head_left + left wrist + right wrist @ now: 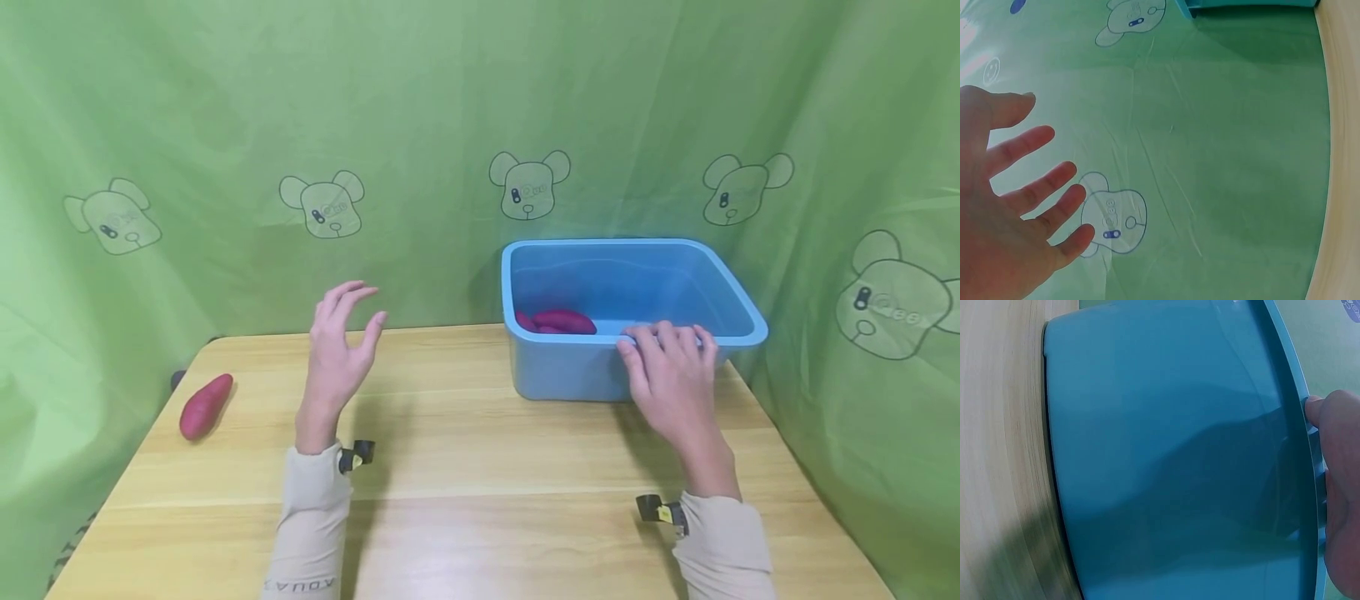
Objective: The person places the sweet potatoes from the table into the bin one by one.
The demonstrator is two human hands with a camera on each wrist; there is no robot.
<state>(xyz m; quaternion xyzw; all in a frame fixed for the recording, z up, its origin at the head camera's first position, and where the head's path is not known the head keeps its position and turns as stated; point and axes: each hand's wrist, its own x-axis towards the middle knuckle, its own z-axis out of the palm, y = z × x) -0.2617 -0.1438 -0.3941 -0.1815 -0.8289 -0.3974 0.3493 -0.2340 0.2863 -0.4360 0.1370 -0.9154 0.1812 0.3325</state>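
My left hand (337, 358) hovers over the table with its fingers spread, holding nothing; the left wrist view also shows the empty left hand (1016, 206). At the right, my right hand (675, 379) grips the near rim of a blue plastic bin (570, 362), its fingers hooked over the edge. In the right wrist view the thumb of the right hand (1344, 487) lies against that rim. Inside the bin, by its left wall, lie red-purple sweet potatoes (564, 322), partly hidden by the near rim. Another sweet potato (205, 408) lies on the table's left side, apart from both hands.
The wooden table (465, 467) ends at a green curtain (420, 125) printed with bear heads, which surrounds the back and sides. A small dark object (177, 380) shows at the table's left edge, partly hidden. The bin stands at the back right corner.
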